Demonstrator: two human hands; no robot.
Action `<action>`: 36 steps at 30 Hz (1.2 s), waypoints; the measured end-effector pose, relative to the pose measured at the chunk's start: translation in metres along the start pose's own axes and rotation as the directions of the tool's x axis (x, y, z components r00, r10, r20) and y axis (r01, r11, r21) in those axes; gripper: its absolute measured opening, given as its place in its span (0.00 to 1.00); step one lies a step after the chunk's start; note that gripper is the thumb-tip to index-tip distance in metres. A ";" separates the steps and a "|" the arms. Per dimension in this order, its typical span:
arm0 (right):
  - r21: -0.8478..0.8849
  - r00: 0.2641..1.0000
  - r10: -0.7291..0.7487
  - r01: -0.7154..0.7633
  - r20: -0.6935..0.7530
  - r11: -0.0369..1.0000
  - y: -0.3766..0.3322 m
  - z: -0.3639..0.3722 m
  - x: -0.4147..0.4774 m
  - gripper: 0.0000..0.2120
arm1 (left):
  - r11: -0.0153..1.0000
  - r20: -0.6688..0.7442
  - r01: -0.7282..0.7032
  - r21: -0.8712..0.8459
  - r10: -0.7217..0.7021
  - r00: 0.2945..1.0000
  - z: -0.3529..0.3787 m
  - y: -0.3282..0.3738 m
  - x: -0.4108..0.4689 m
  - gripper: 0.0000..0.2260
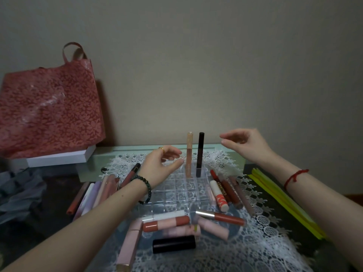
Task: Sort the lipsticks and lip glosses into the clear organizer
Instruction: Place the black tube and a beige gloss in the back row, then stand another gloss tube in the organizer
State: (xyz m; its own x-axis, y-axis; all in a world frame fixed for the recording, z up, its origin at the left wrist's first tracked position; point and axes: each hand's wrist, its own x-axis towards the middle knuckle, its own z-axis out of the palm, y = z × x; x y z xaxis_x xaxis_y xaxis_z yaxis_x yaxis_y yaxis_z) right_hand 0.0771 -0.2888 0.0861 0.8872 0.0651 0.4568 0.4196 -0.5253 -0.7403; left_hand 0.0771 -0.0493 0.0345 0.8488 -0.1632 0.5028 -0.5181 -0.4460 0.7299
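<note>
A clear organizer [182, 190] with a grid of square cells sits on the lace mat in the middle. Two tubes stand upright in its far row: a beige lip gloss [189, 154] and a black one [200, 154]. My left hand [162, 163] hovers just left of the beige tube, fingers loosely curved and holding nothing. Raised above and right of the black tube, my right hand [245, 145] is empty too, fingers relaxed. Several lipsticks and glosses lie loose around the organizer: a left pile [98, 191], a right group [225, 191], and a near pile [176, 226] with a black tube [173, 243].
A red flowered bag [49, 110] leans on the wall at far left, over a white box [59, 157]. Yellow-green strips [284, 201] lie along the right. A white lace mat [255, 242] covers the dark table. Grey cloth [19, 193] is bunched at the left edge.
</note>
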 end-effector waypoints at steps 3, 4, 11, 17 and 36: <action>-0.021 0.998 0.064 -0.064 0.025 0.998 0.017 -0.006 -0.016 0.07 | 1.000 0.021 -0.016 -0.018 0.017 1.000 0.004 0.005 -0.008 0.06; -0.040 0.995 0.093 -0.091 0.039 0.995 0.023 -0.007 -0.022 0.07 | 1.000 0.023 -0.018 -0.023 0.019 1.000 0.005 0.006 -0.010 0.07; -0.182 0.960 0.279 -0.268 0.038 0.946 0.052 -0.003 -0.069 0.11 | 0.999 0.051 -0.023 -0.030 0.025 0.998 0.011 0.016 -0.027 0.08; -0.305 0.945 0.326 -0.319 -0.032 0.897 0.067 0.009 -0.086 0.15 | 0.999 0.062 0.001 -0.040 0.001 0.998 0.013 0.023 -0.034 0.07; 0.228 0.852 0.503 -0.466 -0.145 0.855 0.027 0.017 -0.107 0.13 | 0.991 0.072 0.045 -0.124 -0.036 0.997 0.008 0.034 -0.055 0.10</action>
State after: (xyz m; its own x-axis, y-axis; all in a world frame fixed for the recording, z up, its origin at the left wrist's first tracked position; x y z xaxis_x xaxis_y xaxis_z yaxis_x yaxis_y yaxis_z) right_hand -0.0028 -0.2958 0.0090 0.9393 -0.3315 0.0883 -0.0108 -0.2856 -0.9583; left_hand 0.0136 -0.0628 0.0278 0.8723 -0.2102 0.4415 -0.4886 -0.3398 0.8036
